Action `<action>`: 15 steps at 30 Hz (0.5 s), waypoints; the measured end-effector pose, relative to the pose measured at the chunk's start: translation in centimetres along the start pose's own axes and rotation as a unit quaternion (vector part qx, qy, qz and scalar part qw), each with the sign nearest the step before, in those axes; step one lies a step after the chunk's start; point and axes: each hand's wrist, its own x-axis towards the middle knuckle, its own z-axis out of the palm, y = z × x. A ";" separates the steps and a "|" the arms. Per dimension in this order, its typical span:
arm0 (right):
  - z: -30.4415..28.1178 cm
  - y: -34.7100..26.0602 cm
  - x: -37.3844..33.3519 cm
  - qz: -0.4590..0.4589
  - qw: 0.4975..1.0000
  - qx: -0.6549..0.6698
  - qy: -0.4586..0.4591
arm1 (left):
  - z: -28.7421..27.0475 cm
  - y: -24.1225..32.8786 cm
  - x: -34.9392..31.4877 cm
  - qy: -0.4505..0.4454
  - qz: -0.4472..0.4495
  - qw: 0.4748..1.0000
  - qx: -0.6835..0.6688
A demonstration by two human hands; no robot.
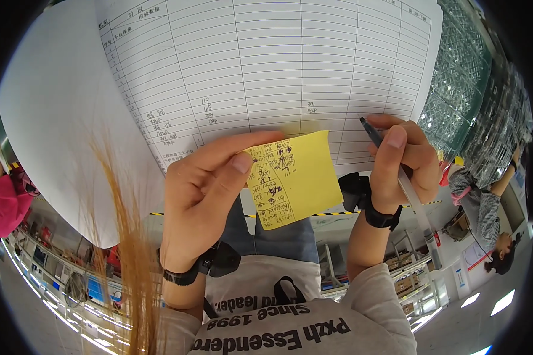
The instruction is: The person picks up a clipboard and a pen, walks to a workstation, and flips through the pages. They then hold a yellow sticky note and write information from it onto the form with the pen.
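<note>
Between the thumb and fingers of my left hand [204,189] is a yellow sticky note [311,177], held by its left edge. Handwriting fills its left part, and the right part is plain. My right hand [403,163] grips a pen [413,204] with a clear barrel and dark tip, the tip pointing up and left over a printed table sheet [266,77]. The sheet has ruled rows and columns, with a few handwritten figures low in its left and middle columns. Whether the pen tip touches the paper I cannot tell.
A curled white page [59,124] covers the left side. Clear, shiny plastic-like pieces [459,71] lie right of the sheet. Dark straps with black modules [219,260] circle both wrists. Strands of hair [130,266] hang at lower left. A person in a checked top [477,201] is at the right.
</note>
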 end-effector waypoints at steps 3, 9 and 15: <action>0.0 0.1 0.0 -0.010 1.000 0.001 0.000 | -0.1 0.0 0.0 -0.003 -0.001 1.000 0.008; 0.1 0.4 -0.2 -0.020 1.000 0.016 0.006 | -0.1 0.1 0.0 -0.011 0.007 1.000 0.023; 0.2 0.3 -0.2 -0.013 0.998 0.057 0.014 | -0.3 0.1 0.0 -0.018 0.009 0.999 0.029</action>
